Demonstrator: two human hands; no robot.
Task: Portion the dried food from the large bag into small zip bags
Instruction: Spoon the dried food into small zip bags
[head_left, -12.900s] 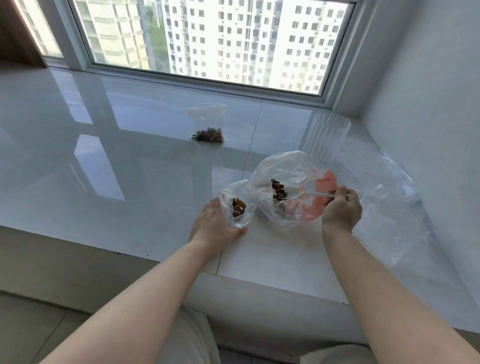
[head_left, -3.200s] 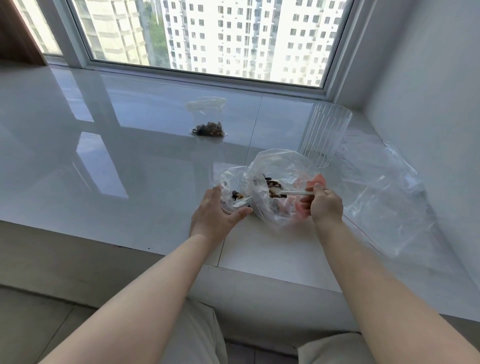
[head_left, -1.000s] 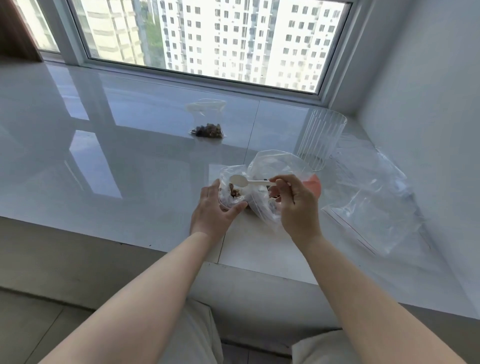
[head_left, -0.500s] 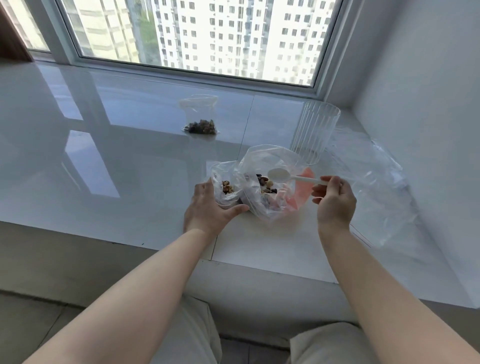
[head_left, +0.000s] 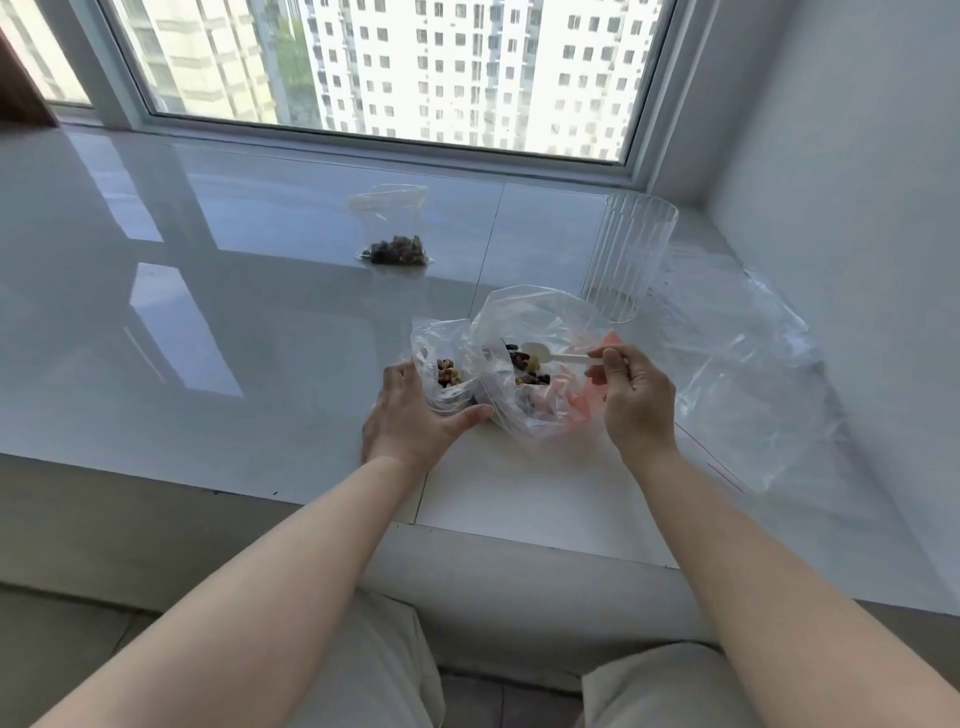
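The large clear bag with a pink patch stands open on the white sill, dried nuts and fruit at its bottom. Just left of it, my left hand cups a small clear zip bag holding a little dried food. My right hand pinches the handle of a white plastic spoon, whose bowl sits inside the large bag above the food. A filled small zip bag lies further back on the sill.
A clear ribbed plastic cup stands behind the large bag. Flat empty clear bags lie to the right, against the wall. The window frame runs along the back. The sill's front edge is near my knees.
The spoon left the small bag and went right and back into the large bag. My right hand has come in closer to that bag. My left hand keeps hold of the small bag.
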